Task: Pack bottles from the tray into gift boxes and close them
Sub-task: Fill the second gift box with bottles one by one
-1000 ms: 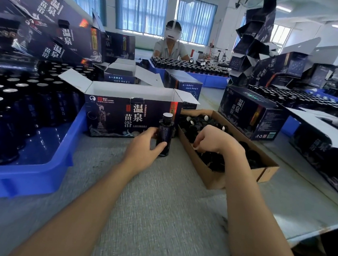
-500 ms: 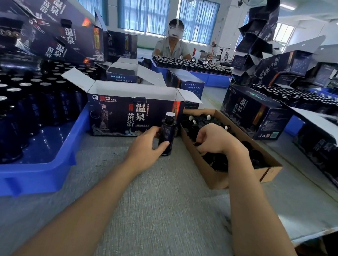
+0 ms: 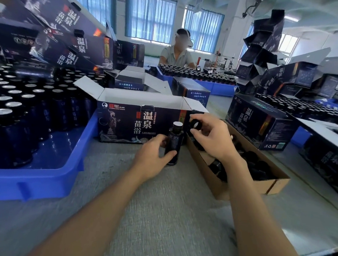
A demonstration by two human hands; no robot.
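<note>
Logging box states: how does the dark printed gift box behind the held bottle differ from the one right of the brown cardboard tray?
The dark printed gift box behind the dark bottle has its white top flaps open; the dark printed gift box on the right is closed. The open box faces the camera squarely; the closed box sits angled, corner forward. Both carry the same artwork.

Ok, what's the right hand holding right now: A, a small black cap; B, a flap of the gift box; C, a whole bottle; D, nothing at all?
A: the right hand pinches a small black cap between thumb and fingers, while the left hand grips the bottle standing on the table.
</note>
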